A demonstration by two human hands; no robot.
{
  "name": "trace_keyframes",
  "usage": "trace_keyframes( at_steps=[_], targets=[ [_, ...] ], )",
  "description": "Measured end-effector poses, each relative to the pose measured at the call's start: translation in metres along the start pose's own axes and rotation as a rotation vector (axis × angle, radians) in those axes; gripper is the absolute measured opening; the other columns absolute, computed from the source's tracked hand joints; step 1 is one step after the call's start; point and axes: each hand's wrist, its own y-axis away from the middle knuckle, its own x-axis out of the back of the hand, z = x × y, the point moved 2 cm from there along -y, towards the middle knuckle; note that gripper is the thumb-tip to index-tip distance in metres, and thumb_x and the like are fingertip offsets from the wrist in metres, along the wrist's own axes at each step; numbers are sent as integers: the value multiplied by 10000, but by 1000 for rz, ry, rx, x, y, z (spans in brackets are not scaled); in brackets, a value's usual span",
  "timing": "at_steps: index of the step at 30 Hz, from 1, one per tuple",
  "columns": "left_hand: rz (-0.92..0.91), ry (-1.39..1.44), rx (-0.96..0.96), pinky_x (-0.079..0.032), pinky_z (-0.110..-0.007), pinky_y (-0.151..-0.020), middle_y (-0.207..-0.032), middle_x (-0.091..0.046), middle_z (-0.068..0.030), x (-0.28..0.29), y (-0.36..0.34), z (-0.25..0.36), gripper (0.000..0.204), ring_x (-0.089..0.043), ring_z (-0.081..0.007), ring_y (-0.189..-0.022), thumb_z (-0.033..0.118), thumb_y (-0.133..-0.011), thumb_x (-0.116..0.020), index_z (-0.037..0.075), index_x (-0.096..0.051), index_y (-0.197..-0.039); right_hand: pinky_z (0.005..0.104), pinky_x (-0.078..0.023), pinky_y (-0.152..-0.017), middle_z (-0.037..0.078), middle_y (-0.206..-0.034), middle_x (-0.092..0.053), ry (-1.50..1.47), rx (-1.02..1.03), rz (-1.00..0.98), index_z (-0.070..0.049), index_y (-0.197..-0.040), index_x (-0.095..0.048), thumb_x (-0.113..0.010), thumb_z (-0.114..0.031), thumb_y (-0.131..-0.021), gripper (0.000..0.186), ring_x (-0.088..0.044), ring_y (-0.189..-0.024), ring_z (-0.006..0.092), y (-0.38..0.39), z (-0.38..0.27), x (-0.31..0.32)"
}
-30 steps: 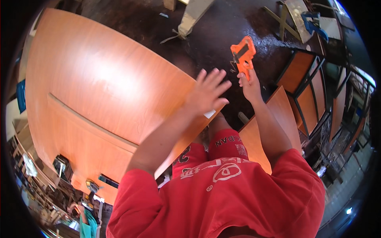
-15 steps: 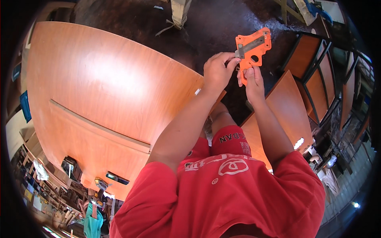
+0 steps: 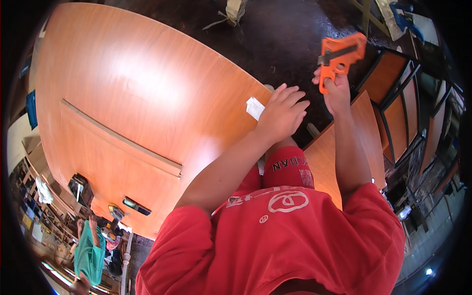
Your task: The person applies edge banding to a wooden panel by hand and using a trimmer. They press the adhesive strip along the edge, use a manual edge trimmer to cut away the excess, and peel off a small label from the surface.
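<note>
Holding orange tool (image 3: 344,56), right hand (image 3: 337,96) around its grip, left hand (image 3: 282,114) spread, apart.

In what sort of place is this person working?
Probably a furniture or woodworking workshop: a large wood-grain panel, black-framed boards at the right, and an orange tool in the right hand.

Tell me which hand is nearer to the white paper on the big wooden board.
Left. The left hand is just right of the white paper, at the edge of the wooden board; the right hand is farther right, holding the orange tool.
</note>
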Motion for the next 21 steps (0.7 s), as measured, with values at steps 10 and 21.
trace_keyframes(
  at_steps=[10, 21],
  targets=[
    [343, -193, 332, -323, -528, -1069, -1221, -554, -107, 39, 67, -28, 356, -505, -336, -1202, 182, -731, -775, 110, -633, -1050, 201, -384, -511, 56, -807, -558, -61, -401, -325, -60, -1240, -467, -470, -183, -999, 270, -470, -591, 83, -25, 42, -81],
    [505, -284, 482, -288, -534, -1106, -1335, -504, -145, 59, 48, -43, 663, -450, -346, -1272, 252, -766, -776, 64, -501, -1339, 265, -484, -860, 15, -1090, -617, 233, -310, -540, -14, -1230, -552, -586, -132, -969, 289, -563, -942, 73, -50, 67, -97]
  ],
)
